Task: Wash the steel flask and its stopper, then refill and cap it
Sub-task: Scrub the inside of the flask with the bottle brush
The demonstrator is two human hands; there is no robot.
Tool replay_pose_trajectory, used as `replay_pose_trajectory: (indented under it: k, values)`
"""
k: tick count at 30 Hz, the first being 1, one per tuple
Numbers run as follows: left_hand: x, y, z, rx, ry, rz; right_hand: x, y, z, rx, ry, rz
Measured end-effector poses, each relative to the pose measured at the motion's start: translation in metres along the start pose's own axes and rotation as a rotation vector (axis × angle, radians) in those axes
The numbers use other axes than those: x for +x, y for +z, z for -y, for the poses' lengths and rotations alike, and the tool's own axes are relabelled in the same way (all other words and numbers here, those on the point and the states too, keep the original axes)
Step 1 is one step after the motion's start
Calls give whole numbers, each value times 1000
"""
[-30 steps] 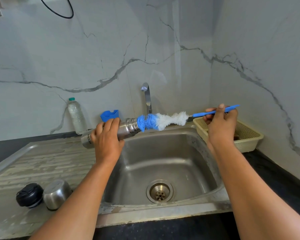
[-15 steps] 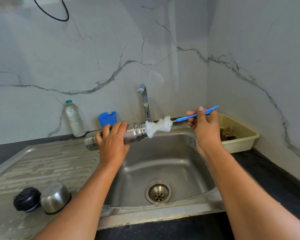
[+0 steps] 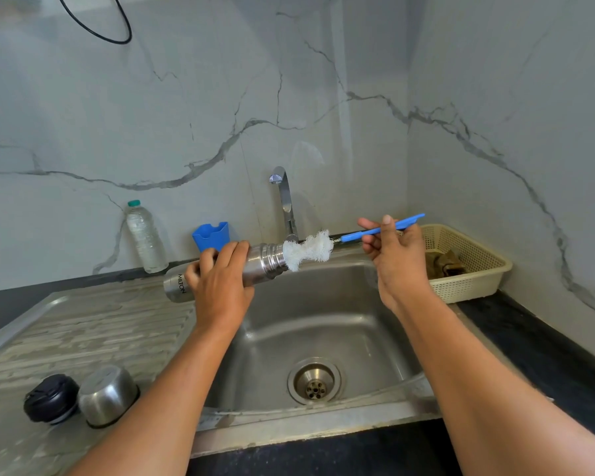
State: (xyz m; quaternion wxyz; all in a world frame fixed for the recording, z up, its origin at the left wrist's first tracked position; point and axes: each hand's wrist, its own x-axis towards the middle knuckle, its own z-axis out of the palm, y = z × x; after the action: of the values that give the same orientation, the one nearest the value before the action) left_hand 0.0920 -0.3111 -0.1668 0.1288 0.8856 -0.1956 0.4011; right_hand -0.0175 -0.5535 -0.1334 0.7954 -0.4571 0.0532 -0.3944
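Nearest me, on the drainboard (image 3: pixel 83 321) at my left, the black stopper (image 3: pixel 51 399) stands just beside an upturned steel cup (image 3: pixel 108 395); right of them the sink (image 3: pixel 289 431) opens, its drain (image 3: pixel 315 381) bare at the bottom; above the sink's far left corner my left hand (image 3: pixel 220 286) wraps round the flask (image 3: pixel 261 261), fingers curled over its body, holding it on its side with the mouth to the right and a little raised; the brush (image 3: pixel 308 251) meets that mouth, white bristles bunched against the rim, though how far in it goes I cannot tell; my right hand (image 3: pixel 397 259) pinches its thin blue handle (image 3: pixel 368 232) between thumb and fingers; behind that hand a cream basket (image 3: pixel 471 286) holds a brown cloth (image 3: pixel 443 264); at the wall stand the tap (image 3: pixel 284 197), a blue holder (image 3: pixel 211 235) and a plastic bottle (image 3: pixel 145 238).
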Motion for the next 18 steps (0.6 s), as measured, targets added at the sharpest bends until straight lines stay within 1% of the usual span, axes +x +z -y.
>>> replay_pose_trajectory:
  k: [5,12,18]
  values:
    - [0,-1,-2,0,6,11,0,1,-1,5,6,-9]
    - [0,-1,1,0,11,0,1,1,-6,4,25,21]
    - [1,-3,-25,-10,87,-10,-20,24,-20,-109,15,131]
